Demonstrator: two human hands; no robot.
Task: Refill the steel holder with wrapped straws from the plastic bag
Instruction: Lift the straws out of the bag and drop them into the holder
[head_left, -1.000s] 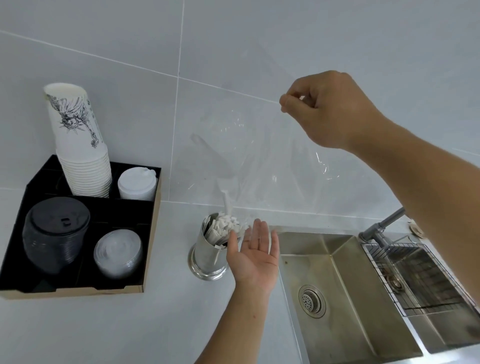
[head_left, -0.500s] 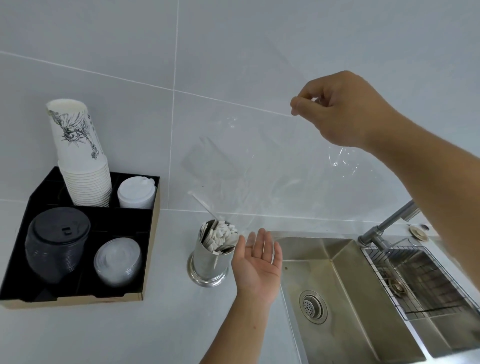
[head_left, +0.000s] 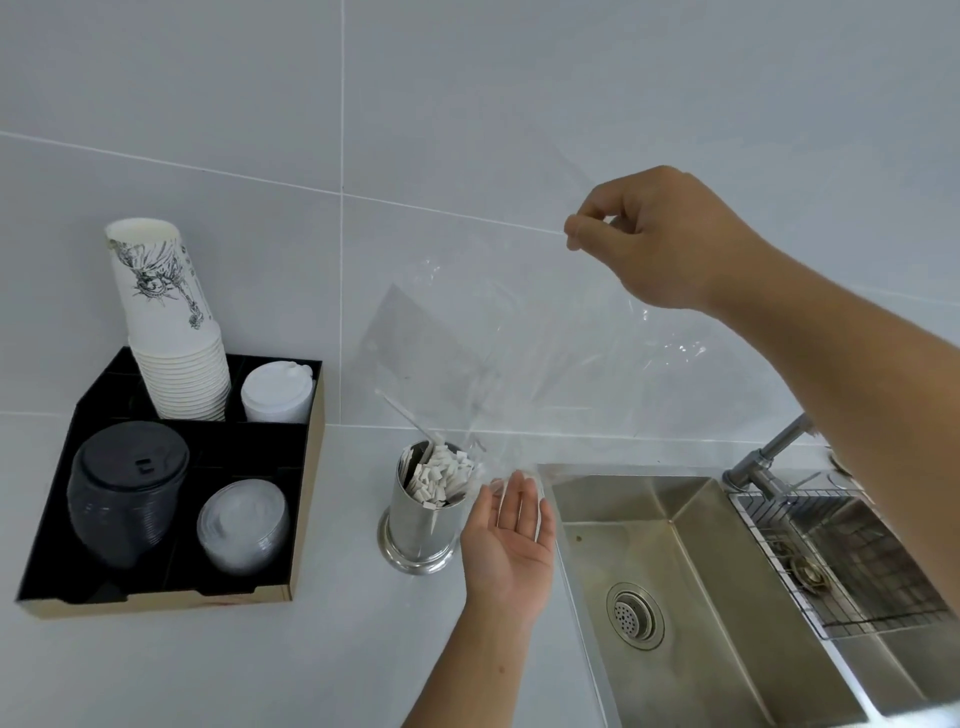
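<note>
The white desk (head_left: 208, 670) holds everything here, and a steel sink (head_left: 691, 597) is set into it on the right. On the left sits a black tray (head_left: 306, 499) with a tall stack of paper cups (head_left: 166, 322) and piles of lids.

The clear plastic bag (head_left: 519, 364) hangs in the air above the desk. It looks almost empty. The right hand (head_left: 660, 239) holds it up high, with its fingers (head_left: 576, 231) pinching the top corner of the bag. The bag slopes down to the left, and its low open end hangs right over the steel holder (head_left: 421, 509).

The holder stands on the desk, just beside the sink. It is packed with wrapped straws (head_left: 441, 475). One last straw (head_left: 408, 418) leans out of the bag's mouth, its low end pointing into the holder.

The left hand (head_left: 511, 540) is just right of the holder, palm up. Its fingers (head_left: 519, 499) are straight and close side by side, holding nothing. The fingertips touch or nearly touch the bag's low end; I cannot tell which.

To do this step well, I think the right hand should lift the pinched corner and shake a little, so the last straw slides down. The left hand should stay close as a wall, so no straw falls toward the sink.
</note>
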